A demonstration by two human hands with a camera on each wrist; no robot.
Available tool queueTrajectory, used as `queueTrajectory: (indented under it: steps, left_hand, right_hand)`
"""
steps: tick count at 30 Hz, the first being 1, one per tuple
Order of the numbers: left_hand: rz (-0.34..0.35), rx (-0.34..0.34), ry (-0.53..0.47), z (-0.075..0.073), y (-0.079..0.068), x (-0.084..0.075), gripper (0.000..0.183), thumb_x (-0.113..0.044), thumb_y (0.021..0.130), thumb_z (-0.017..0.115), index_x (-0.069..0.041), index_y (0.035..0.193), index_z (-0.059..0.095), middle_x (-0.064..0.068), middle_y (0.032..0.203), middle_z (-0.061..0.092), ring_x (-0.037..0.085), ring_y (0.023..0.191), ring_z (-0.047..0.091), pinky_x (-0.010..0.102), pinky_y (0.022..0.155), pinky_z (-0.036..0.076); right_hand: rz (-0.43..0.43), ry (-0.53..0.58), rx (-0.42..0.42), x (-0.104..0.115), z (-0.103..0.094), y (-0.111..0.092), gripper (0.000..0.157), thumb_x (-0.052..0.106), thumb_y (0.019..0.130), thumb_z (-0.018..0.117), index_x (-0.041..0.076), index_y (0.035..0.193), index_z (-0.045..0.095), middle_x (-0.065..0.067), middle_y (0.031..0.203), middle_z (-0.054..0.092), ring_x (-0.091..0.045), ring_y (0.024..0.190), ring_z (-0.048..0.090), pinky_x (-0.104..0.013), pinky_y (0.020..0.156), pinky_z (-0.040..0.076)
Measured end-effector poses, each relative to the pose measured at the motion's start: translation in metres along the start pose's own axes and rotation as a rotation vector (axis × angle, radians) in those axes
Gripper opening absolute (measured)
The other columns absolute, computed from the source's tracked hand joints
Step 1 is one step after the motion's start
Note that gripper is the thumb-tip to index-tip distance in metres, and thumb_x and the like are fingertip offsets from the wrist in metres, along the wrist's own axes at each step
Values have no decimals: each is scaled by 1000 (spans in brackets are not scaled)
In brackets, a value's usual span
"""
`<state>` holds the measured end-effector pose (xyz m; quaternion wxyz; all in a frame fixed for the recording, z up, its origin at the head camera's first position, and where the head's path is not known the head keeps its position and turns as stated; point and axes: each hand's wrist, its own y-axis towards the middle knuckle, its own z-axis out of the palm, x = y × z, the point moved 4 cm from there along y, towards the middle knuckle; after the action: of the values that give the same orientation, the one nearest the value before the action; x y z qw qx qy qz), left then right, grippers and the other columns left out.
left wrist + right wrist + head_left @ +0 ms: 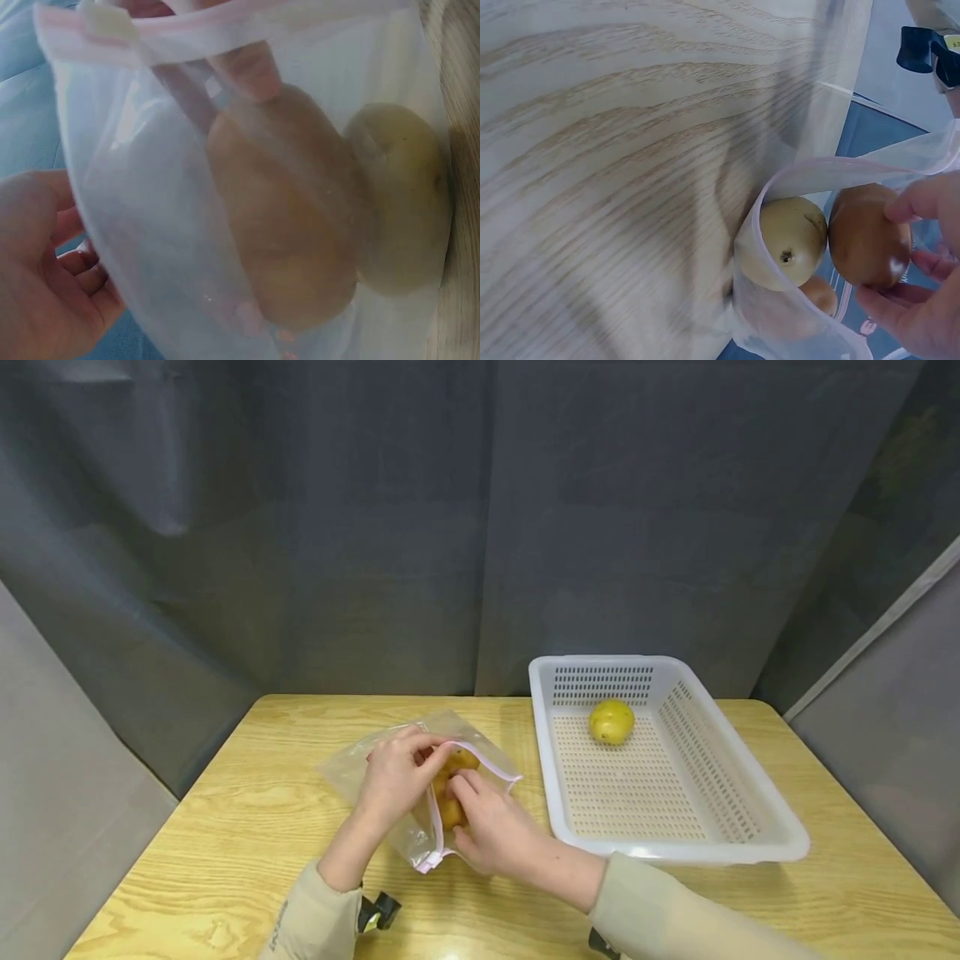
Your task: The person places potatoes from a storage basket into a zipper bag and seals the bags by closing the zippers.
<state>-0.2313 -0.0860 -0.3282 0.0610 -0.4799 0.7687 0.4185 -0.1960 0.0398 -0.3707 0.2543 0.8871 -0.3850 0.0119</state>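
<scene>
A clear zip bag (352,768) with a pink-edged mouth lies on the table, its opening facing right. At the upper rim my left hand (397,772) pinches the bag's edge between thumb and fingers. My right hand (491,822) reaches into the mouth and holds a smooth brown oval fruit (866,236), fingers around its side. A pale yellow round fruit (791,232) with a dark stem spot sits inside beside it. Below them another brown fruit (820,295) is partly hidden. Through the film, the left wrist view shows the held brown fruit (292,225) overlapping the pale one (397,199).
Right of the bag stands a white perforated plastic basket (551,793) with one yellow fruit (611,722) near its back. A white slider (109,21) sits on the bag's zip. Dark curtain (375,527) hangs behind the wooden table (225,827).
</scene>
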Motion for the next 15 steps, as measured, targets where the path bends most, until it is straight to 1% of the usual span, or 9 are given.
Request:
queueTrajectory:
  steps: [4,8,12,15]
  left_hand:
    - [15,-9,5,0,0,0,13,-26,82,67,-15,83,74,-9,60,50,2,52,46,18,45,35]
    - [25,-18,1,0,0,0,13,-25,82,68,-14,81,74,-8,61,52,2,53,47,17,48,36]
    - [16,-10,6,0,0,0,13,-26,83,67,-14,82,74,-8,61,51,2,52,46,18,47,35]
    - [0,6,6,-1,1,0,14,-27,83,66,-15,83,74,-9,61,51,2,52,46,18,45,34]
  right_hand:
    - [-26,-14,-88,-1,-1,1,34,11,76,69,5,106,57,-10,111,55,-19,98,57,-27,82,50]
    - [-37,-62,-156,-1,-1,2,30,15,77,71,8,106,62,-9,104,55,-18,94,57,-29,80,50]
    - [-52,-82,-168,1,0,5,25,15,78,71,9,101,64,-4,96,53,-14,84,55,-26,73,49]
    - [-65,-71,-147,3,3,6,23,13,79,69,8,100,63,-3,96,54,-13,83,55,-24,73,49]
